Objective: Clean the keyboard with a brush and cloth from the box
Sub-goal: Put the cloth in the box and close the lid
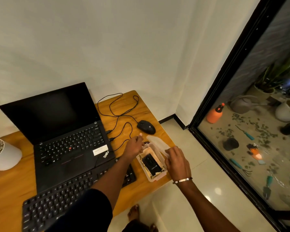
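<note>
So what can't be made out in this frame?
- Box contents, head view: only a black item on cream padding shows; brush and cloth unidentifiable.
- Left hand: fingertips hidden at the box's far end.
- Keyboard: near part covered by the left arm.

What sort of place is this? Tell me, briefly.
Probably a home desk corner: an open black laptop and a wired black mouse sit on a wooden table, beside a black-framed glass door onto a plant-filled patio.

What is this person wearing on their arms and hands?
Both hands are bare, no gloves. The left hand has a bare forearm; a dark short sleeve covers the upper arm. The right hand has a thin silver bracelet at the wrist.
</note>
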